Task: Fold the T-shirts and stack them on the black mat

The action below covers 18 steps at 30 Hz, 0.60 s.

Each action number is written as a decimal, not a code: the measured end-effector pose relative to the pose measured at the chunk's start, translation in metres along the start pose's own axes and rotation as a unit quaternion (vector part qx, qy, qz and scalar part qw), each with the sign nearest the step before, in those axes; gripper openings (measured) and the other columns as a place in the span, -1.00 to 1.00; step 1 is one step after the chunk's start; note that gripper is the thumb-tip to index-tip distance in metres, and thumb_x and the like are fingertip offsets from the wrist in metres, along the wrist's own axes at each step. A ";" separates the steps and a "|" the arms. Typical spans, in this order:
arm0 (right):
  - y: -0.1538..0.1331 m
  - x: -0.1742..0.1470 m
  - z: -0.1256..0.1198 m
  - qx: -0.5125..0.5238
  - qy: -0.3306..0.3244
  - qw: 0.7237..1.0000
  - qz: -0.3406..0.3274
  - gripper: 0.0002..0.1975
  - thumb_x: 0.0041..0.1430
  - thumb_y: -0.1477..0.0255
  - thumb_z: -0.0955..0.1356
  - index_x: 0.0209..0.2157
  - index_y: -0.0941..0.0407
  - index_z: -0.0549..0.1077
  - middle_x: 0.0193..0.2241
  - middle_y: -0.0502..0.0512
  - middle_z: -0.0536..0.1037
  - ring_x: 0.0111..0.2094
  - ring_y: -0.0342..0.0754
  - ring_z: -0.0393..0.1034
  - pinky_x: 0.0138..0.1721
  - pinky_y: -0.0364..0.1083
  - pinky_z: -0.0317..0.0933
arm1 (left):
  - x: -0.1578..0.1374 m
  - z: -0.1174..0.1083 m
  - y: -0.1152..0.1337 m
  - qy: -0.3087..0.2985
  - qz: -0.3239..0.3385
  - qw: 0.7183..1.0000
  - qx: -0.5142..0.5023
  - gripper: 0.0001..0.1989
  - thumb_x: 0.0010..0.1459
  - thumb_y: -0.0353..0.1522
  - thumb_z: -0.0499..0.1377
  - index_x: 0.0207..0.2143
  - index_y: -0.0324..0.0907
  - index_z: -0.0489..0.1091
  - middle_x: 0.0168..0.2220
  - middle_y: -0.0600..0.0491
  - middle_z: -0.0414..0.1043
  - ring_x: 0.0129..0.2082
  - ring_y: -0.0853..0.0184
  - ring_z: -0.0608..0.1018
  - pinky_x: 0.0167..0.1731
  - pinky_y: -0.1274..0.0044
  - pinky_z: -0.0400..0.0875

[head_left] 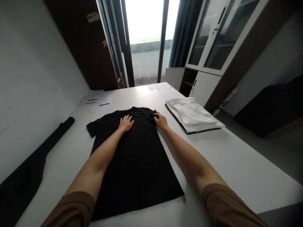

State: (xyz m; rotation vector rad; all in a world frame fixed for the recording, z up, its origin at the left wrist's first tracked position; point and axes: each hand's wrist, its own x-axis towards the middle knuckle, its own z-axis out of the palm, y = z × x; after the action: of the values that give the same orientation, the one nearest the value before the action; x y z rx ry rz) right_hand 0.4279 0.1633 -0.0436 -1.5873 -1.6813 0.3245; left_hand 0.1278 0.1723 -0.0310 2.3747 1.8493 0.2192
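Note:
A black T-shirt (139, 170) lies spread out on the white table, its collar at the far end and its hem toward me. My left hand (126, 123) rests flat on the upper chest of the shirt, fingers spread. At the shirt's right shoulder, my right hand (161, 121) has its fingers closed on the sleeve, and a bit of black cloth pokes up beyond the fingertips. The left sleeve lies stretched out to the side, untouched.
To the right sits a stack of folded white garments (191, 112) with a black layer beneath. Another black garment (26, 176) lies along the left edge. Printed papers (100, 102) are at the far left of the table (236, 164). A glass-door cabinet (213, 37) stands beyond.

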 end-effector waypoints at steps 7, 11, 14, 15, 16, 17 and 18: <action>-0.002 -0.003 -0.003 -0.130 -0.045 0.991 0.007 -0.70 0.30 0.44 0.33 -0.01 0.00 0.61 -0.14 0.15 0.57 -0.03 0.08 0.40 0.05 -0.03 0.23 | -0.062 0.000 0.056 0.003 0.149 0.989 -0.013 -0.45 0.42 -0.07 -0.02 0.35 -0.07 0.21 0.44 -0.05 0.06 0.44 0.11 0.07 0.39 0.15 -0.09; -0.003 -0.007 -0.006 -0.162 -0.010 0.986 0.045 -0.69 0.31 0.48 0.29 -0.04 0.02 0.63 -0.10 0.22 0.50 0.00 0.12 0.34 0.07 0.00 0.19 | -0.127 0.001 0.108 -0.035 0.269 0.962 -0.032 -0.39 0.41 -0.05 -0.01 0.40 -0.06 0.12 0.47 -0.08 -0.03 0.46 0.06 0.01 0.38 0.08 -0.10; -0.008 -0.011 -0.009 -0.168 0.009 0.984 0.063 -0.65 0.33 0.50 0.26 0.00 0.03 0.61 -0.07 0.24 0.46 0.01 0.13 0.31 0.05 0.01 0.18 | -0.178 -0.008 0.144 -0.070 0.356 0.931 -0.044 -0.34 0.39 -0.02 0.01 0.42 -0.08 0.08 0.48 -0.10 -0.08 0.46 0.03 0.00 0.38 0.07 -0.10; -0.009 -0.012 -0.010 -0.169 0.010 0.983 0.069 -0.64 0.33 0.50 0.25 0.02 0.03 0.60 -0.05 0.25 0.45 0.01 0.13 0.30 0.05 0.01 0.18 | -0.194 -0.013 0.154 -0.077 0.380 0.920 -0.049 -0.33 0.39 -0.02 0.00 0.43 -0.10 0.06 0.48 -0.12 -0.09 0.46 0.03 0.01 0.38 0.07 -0.10; -0.011 -0.012 -0.011 -0.170 0.009 0.982 0.075 -0.63 0.34 0.50 0.25 0.04 0.04 0.59 -0.04 0.25 0.44 0.02 0.13 0.30 0.05 0.01 0.17 | -0.209 -0.017 0.161 -0.084 0.401 0.910 -0.053 -0.33 0.40 -0.01 -0.02 0.43 -0.11 0.05 0.48 -0.12 -0.10 0.46 0.02 0.00 0.38 0.07 -0.10; -0.013 -0.013 -0.011 -0.172 0.008 0.982 0.083 -0.63 0.34 0.49 0.25 0.06 0.05 0.58 -0.04 0.26 0.44 0.02 0.13 0.29 0.05 0.01 0.17 | -0.222 -0.021 0.168 -0.091 0.419 0.902 -0.056 -0.33 0.41 -0.01 -0.04 0.44 -0.11 0.04 0.49 -0.12 -0.11 0.47 0.02 -0.01 0.38 0.07 -0.10; -0.014 -0.013 -0.012 -0.174 0.007 0.981 0.090 -0.62 0.34 0.49 0.24 0.07 0.06 0.57 -0.03 0.26 0.44 0.03 0.13 0.29 0.05 0.01 0.17 | -0.234 -0.025 0.173 -0.096 0.431 0.895 -0.059 -0.34 0.42 -0.02 -0.06 0.44 -0.10 0.02 0.49 -0.11 -0.12 0.47 0.02 -0.03 0.38 0.06 -0.11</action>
State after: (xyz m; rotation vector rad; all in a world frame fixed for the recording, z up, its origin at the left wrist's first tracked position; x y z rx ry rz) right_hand 0.4248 0.1448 -0.0311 -1.9993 -1.6517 0.1104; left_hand 0.2309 -0.0966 0.0169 2.8200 0.5793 0.1501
